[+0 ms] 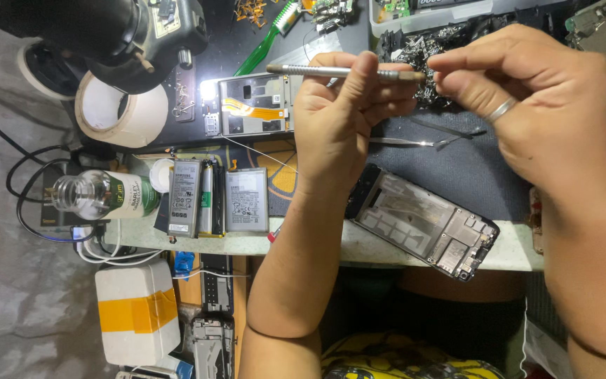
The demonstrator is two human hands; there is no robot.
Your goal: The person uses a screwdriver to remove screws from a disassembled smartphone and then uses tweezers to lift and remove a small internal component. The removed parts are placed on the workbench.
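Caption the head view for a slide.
Left hand holds a metal screwdriver; right hand pinches its tip above a phone frame.

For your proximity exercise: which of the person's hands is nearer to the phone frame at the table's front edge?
Left. The left hand is directly above the phone frame, its wrist beside the frame's end; the right hand is farther up and right.

Counted on the tabletop (pixel 520 253): two phone frames (pixel 422 224) (pixel 255 105), three flat batteries (pixel 184 198) (pixel 247 200) (pixel 209 198), one plastic bottle (pixel 99 195), one tape roll (pixel 122 110), one green brush (pixel 269 29), one tweezers (pixel 415 142), one metal driver (pixel 341 71).
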